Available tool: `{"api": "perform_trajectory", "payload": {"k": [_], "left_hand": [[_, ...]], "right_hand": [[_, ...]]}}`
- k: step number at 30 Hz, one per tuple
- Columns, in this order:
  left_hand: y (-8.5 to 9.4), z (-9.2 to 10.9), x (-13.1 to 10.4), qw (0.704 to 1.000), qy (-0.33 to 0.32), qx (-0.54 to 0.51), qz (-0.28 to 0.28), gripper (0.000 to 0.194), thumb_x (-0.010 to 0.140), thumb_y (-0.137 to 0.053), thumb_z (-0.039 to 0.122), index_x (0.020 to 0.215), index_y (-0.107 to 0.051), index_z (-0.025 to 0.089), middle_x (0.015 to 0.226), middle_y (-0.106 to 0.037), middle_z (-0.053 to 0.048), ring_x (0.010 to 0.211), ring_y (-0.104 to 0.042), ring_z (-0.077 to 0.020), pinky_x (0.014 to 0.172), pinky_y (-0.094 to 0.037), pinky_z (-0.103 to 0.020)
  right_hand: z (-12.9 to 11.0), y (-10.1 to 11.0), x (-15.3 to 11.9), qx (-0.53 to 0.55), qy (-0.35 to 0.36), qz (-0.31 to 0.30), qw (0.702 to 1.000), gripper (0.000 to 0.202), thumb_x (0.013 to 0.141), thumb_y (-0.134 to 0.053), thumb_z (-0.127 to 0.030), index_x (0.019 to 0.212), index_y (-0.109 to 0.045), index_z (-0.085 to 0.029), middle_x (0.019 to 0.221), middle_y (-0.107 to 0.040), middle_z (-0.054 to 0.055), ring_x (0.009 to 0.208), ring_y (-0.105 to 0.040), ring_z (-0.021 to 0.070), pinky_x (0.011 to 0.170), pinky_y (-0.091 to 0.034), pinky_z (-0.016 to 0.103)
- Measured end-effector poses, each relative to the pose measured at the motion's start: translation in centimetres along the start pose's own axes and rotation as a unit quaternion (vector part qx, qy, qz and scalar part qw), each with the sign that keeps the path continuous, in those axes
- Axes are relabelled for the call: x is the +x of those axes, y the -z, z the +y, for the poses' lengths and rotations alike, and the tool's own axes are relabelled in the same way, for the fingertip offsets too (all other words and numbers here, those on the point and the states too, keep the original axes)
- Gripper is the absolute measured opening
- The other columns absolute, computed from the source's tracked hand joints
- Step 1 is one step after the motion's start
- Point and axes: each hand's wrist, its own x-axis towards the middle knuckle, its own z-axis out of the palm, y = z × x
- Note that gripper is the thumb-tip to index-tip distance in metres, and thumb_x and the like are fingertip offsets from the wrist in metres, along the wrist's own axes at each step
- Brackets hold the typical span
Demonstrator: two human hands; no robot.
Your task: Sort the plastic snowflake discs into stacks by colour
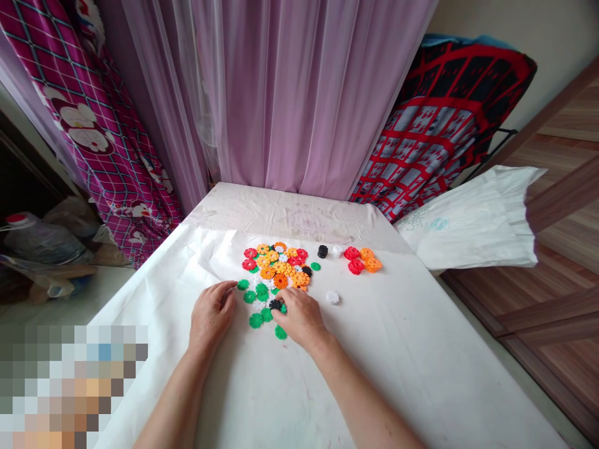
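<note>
Flower-shaped plastic snowflake discs lie in a loose cluster on the white-covered table. My right hand (302, 315) is closed at the near side of the cluster, with a black snowflake disc (275, 305) at its thumb and fingertips. Green discs (256, 320) surround those fingertips, one of them (281, 332) just below the thumb. My left hand (213, 312) rests on the table to the left, fingers curled together. Its fingertips come close to a green disc (243, 284); whatever they may pinch is hidden. Yellow and orange discs (281, 281) fill the cluster's far part, mixed with red ones (249, 253).
Sorted stacks stand right of the cluster: black (322, 251), white (337, 251), red (356, 266) and orange (373, 262). Another white stack (332, 297) sits nearer. A white bag (472, 218) hangs by the table's right edge. Purple curtains (299, 93) hang behind the table (421, 362).
</note>
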Motion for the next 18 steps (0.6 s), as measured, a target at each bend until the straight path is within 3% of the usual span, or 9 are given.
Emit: {"api": "perform_trajectory", "payload": {"k": [10,18], "left_hand": [[-0.1,-0.5,0.0,1.000,-0.009,0.012,-0.004,0.038,0.087,-0.042,0.040,0.105,-0.072,0.025,0.107,-0.075,-0.004,0.102,-0.065,-0.0228,0.094,-0.050,-0.036],[0.0,-0.2,-0.1,1.000,-0.001,0.017,-0.003,0.038,0.086,-0.042,0.039,0.105,-0.072,0.025,0.107,-0.075,-0.004,0.101,-0.065,-0.0238,0.092,-0.050,-0.038]], "right_hand": [[1.1,1.0,0.1,0.029,-0.011,0.031,0.999,0.012,0.084,-0.059,-0.020,0.092,-0.067,-0.025,0.094,-0.074,0.001,0.092,-0.065,0.0174,0.078,-0.044,0.026],[1.3,0.4,0.2,0.034,0.019,0.022,0.999,0.008,0.083,-0.064,-0.023,0.091,-0.066,-0.023,0.097,-0.073,0.002,0.097,-0.064,0.0191,0.083,-0.045,0.028]]}}
